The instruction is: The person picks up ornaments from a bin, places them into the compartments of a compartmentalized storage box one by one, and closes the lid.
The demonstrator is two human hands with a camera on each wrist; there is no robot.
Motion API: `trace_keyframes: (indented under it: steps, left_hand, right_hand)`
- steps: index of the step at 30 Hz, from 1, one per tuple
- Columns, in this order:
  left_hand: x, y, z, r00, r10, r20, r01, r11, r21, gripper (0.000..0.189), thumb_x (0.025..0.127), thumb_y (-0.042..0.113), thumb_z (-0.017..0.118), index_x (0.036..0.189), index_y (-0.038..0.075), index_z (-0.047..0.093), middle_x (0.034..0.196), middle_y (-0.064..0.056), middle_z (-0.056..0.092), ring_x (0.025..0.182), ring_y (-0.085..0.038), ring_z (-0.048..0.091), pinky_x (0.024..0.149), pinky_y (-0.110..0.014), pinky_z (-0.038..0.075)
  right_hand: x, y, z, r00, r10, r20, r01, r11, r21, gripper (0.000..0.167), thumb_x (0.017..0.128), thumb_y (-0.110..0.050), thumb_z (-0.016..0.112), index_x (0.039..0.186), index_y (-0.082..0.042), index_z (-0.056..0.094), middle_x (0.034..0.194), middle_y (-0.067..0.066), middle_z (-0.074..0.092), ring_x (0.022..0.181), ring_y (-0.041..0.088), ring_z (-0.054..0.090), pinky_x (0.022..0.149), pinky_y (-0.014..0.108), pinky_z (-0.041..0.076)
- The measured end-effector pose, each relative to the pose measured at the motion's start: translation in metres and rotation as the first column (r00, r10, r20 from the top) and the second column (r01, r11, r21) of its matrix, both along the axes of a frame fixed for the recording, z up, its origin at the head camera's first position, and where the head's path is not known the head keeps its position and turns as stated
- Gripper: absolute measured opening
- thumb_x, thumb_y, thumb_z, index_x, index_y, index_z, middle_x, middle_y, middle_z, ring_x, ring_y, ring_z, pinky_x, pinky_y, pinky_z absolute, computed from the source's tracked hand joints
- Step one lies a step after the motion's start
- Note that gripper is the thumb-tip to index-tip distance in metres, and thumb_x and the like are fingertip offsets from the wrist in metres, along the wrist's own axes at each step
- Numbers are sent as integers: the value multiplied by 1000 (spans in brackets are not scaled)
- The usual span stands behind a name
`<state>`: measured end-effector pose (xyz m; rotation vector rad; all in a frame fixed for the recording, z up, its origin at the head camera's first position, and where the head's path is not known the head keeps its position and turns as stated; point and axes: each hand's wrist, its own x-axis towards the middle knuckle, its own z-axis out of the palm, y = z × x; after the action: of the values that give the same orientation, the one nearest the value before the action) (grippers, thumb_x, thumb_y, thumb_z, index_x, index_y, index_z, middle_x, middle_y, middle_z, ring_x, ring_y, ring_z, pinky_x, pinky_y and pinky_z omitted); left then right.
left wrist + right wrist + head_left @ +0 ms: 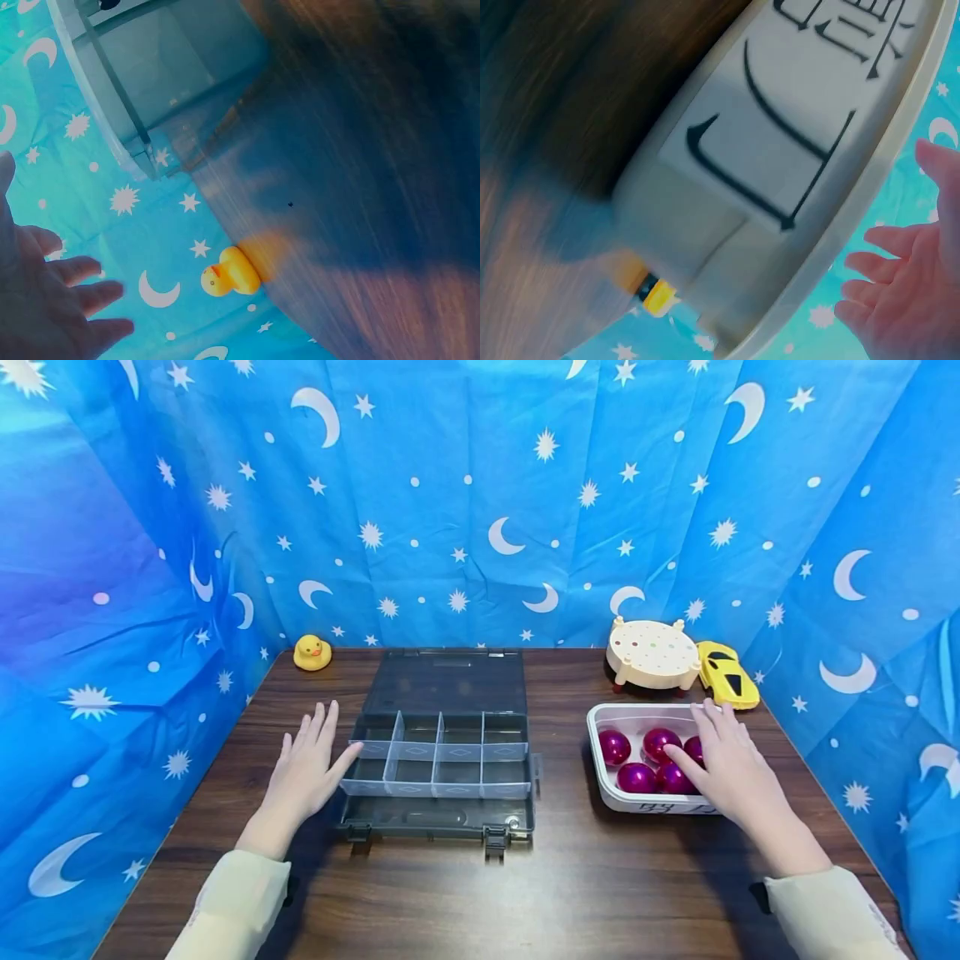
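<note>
My left hand (pixel 303 770) is spread beside a dark clear organizer box (pixel 435 817), thumb at its left edge, and holds nothing. The box lies with its lid (pixel 450 683) laid back, its dividers forming several compartments. On the right, my right hand (pixel 731 768) hovers with extended fingers over the right side of a white plastic tub (pixel 596 760). Several shiny magenta balls (pixel 637 777) sit in the tub, some partly hidden by the hand. In the right wrist view a label with dark characters (pixel 780 127) shows on the tub's side.
A yellow rubber duck (pixel 312 653) stands at the back left of the wooden table (pixel 480 893). Behind the tub are a cream round toy stool with short legs (pixel 652 653) and a yellow toy car (pixel 727 675). A blue curtain with moons and stars (pixel 450 485) surrounds the table.
</note>
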<state>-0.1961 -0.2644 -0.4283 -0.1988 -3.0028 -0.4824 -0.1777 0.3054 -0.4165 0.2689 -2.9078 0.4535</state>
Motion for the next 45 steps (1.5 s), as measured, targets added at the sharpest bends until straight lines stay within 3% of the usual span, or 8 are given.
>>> trace_keyframes:
  steps: [4, 10, 14, 22, 28, 33, 39, 45]
  left_hand:
    - [14, -4, 1, 999, -14, 46, 11, 998, 68, 83, 97, 61, 39, 155, 7, 15, 146, -28, 32, 128, -46, 38, 102, -66, 34]
    - [38, -7, -2, 996, -61, 69, 50, 987, 150, 73, 96, 56, 49, 145, 3, 41, 126, -23, 52, 108, -37, 55, 87, -58, 50]
    - [51, -7, -9, 991, -95, 94, 75, 978, 195, 75, 94, 57, 51, 145, 2, 42, 120, -17, 55, 104, -30, 56, 84, -52, 52]
    - [69, -8, -29, 986, -97, 138, 58, 963, 264, 84, 92, 52, 60, 149, -2, 30, 144, -28, 36, 129, -45, 37, 101, -64, 37]
    - [72, -10, -37, 989, -108, 99, 78, 959, 271, 91, 88, 52, 65, 150, -1, 27, 145, -31, 33, 131, -48, 33, 102, -66, 34]
    - [71, -12, -40, 992, -112, 60, 92, 957, 274, 87, 88, 47, 67, 149, -3, 29, 141, -32, 38, 128, -48, 38, 99, -65, 38]
    - [70, -12, -40, 994, -88, 65, 66, 957, 282, 80, 92, 38, 67, 147, -6, 30, 138, -31, 41, 124, -46, 43, 98, -62, 41]
    - [69, -14, -42, 995, -79, 54, 61, 959, 275, 77, 92, 33, 68, 147, -6, 32, 138, -32, 43, 123, -45, 45, 98, -62, 42]
  right_hand:
    - [-6, -12, 0, 998, 57, -11, -57, 998, -3, 74, 92, -44, 64, 139, 9, 42, 137, 34, 41, 131, 50, 29, 105, 68, 26]
    - [-14, -31, -4, 997, 80, 18, -81, 996, 28, 55, 89, -33, 70, 125, 6, 57, 120, 31, 56, 115, 49, 47, 99, 66, 38]
    - [-21, -41, -10, 996, 87, 20, -88, 995, 55, 52, 87, -34, 72, 119, 5, 61, 117, 29, 59, 112, 48, 50, 97, 65, 40]
    - [-28, -50, -18, 995, 90, 37, -92, 993, 70, 62, 85, -38, 74, 128, 3, 58, 122, 28, 58, 115, 48, 49, 99, 65, 38]
    - [-32, -54, -19, 994, 101, 26, -104, 989, 108, 62, 81, -40, 77, 126, 1, 61, 118, 26, 61, 112, 48, 52, 100, 65, 37]
    - [-35, -57, -22, 994, 97, 48, -102, 988, 117, 64, 80, -39, 79, 126, 2, 60, 114, 25, 63, 109, 46, 53, 100, 65, 37]
    - [-41, -58, -26, 995, 90, 49, -95, 990, 107, 63, 81, -35, 79, 128, 1, 58, 115, 26, 63, 107, 46, 55, 101, 65, 37]
    - [-42, -58, -24, 995, 92, 45, -95, 993, 65, 62, 80, -33, 80, 128, -1, 59, 112, 23, 64, 102, 43, 58, 92, 63, 46]
